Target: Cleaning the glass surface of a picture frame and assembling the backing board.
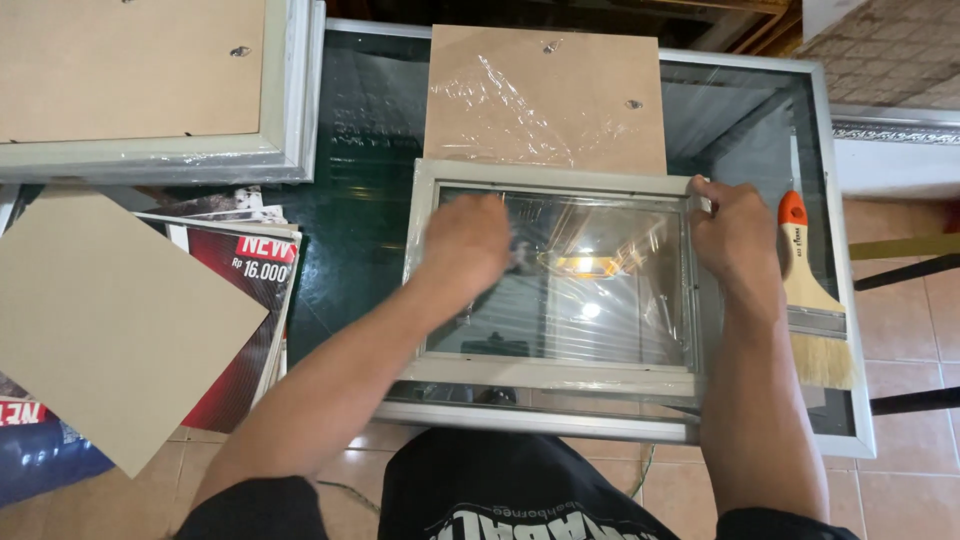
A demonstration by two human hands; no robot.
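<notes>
- Lying flat on the glass table (pixel 760 130), the frame (pixel 555 375) sits centre, directly before the person.
- Left hand (pixel 465 245), blurred, rests on the frame's pane (pixel 590 300) at 10 o'clock; grasp cannot be told.
- Right hand (pixel 735 235) grips the frame's corner at 2 o'clock.
- Brush (pixel 810 290) lies at 3 o'clock, board (pixel 545 100) at 12.

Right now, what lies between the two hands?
In the head view, only the glass pane of the pale picture frame lies between the left hand and the right hand; nothing rests on that stretch.
</notes>
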